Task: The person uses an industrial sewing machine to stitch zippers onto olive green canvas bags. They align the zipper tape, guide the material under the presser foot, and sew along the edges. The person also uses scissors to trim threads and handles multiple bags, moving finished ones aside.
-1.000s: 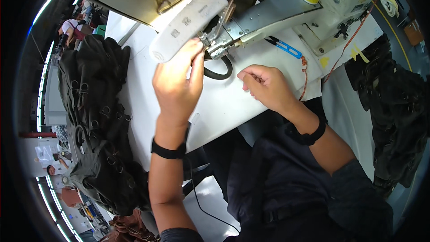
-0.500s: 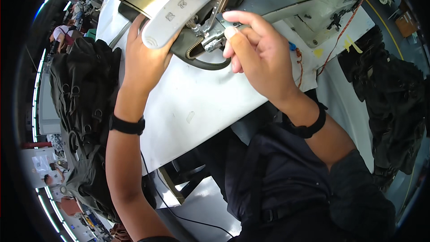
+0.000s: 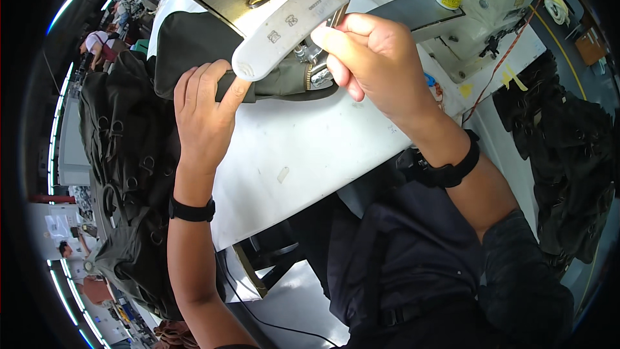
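Note:
My left hand has its fingers bent over the near edge of a dark olive fabric bag piece, left of the white oblong fitting on the sewing machine. The piece runs under that fitting to the needle area, where a brass-coloured zip shows beside the shiny metal machine bed. My right hand is closed around an upright metal bar at the machine head, thumb and forefinger near its lower part; its fingertips are partly hidden.
The white table carries blue thread snips, mostly behind my right hand, with an orange cord. Piles of dark olive bags lie left and right. A co-worker bends over at the far upper left.
My left hand moved from the needle area left and down onto the olive piece, which now reaches further left. My right hand rose to the machine head and closed on the bar.

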Demonstrator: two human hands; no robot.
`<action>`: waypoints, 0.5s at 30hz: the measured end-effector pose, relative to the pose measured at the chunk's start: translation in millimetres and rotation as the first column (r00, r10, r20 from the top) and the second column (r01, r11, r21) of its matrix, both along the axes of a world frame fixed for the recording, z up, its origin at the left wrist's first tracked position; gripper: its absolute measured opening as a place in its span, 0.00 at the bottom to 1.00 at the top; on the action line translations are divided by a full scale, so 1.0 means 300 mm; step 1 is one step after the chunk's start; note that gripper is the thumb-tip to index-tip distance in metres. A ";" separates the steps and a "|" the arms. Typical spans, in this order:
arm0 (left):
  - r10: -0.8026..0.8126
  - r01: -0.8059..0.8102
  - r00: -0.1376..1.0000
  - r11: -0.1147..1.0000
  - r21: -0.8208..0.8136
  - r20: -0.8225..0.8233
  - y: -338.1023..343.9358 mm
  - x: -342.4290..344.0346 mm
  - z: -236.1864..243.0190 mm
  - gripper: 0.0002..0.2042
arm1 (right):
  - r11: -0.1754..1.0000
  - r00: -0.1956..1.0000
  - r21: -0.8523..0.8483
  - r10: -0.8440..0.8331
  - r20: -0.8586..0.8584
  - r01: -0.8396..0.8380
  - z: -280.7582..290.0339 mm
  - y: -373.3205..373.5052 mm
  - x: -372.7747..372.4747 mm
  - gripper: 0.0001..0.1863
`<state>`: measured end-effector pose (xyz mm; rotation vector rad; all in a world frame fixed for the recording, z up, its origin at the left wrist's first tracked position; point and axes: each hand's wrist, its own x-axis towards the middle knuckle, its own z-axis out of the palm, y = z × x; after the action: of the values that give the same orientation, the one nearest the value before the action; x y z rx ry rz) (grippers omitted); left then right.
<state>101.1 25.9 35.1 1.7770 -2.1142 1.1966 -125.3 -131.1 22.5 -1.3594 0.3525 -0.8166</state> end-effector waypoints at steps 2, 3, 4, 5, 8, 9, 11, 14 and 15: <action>0.005 -0.006 1.000 1.000 0.026 0.024 0.011 0.001 0.014 0.23 | 1.000 1.000 -0.010 -0.015 0.026 0.015 0.009 0.006 0.006 0.12; 0.007 -0.008 0.999 0.999 0.040 0.033 0.020 -0.005 0.021 0.23 | 1.000 0.999 -0.013 -0.023 0.037 0.023 0.010 0.010 0.007 0.12; 0.016 -0.017 1.000 0.997 0.069 0.018 0.032 -0.017 0.029 0.25 | 0.999 0.999 -0.021 -0.032 0.014 0.032 0.006 0.013 0.005 0.12; 0.027 -0.027 1.000 0.995 0.093 0.005 0.045 -0.036 0.044 0.28 | 0.999 0.999 -0.033 -0.040 -0.006 0.040 0.006 0.014 0.005 0.12; 0.082 -0.077 0.996 0.989 0.126 -0.030 0.088 -0.119 0.092 0.30 | 0.997 0.998 -0.061 -0.055 -0.042 0.052 0.007 0.014 0.004 0.11; 0.102 -0.095 0.994 0.987 0.132 -0.045 0.102 -0.156 0.100 0.30 | 0.996 0.997 -0.069 -0.061 -0.054 0.057 0.003 0.012 0.003 0.11; 0.154 -0.149 0.988 0.977 0.150 -0.022 0.125 -0.230 0.111 0.27 | 0.996 0.996 -0.069 -0.066 -0.061 0.062 -0.001 0.006 -0.002 0.11; 0.158 -0.157 0.988 0.978 0.138 0.005 0.144 -0.275 0.131 0.23 | 0.992 0.993 -0.097 -0.089 -0.074 0.082 0.002 0.012 0.004 0.11; 0.162 -0.161 0.987 0.978 0.135 0.005 0.148 -0.270 0.132 0.23 | 0.989 0.992 -0.113 -0.101 -0.077 0.092 0.005 0.017 0.004 0.11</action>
<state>20.2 70.2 74.7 2.0425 -2.1297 1.1051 -124.0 -126.1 24.0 -1.4902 0.4467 -0.8721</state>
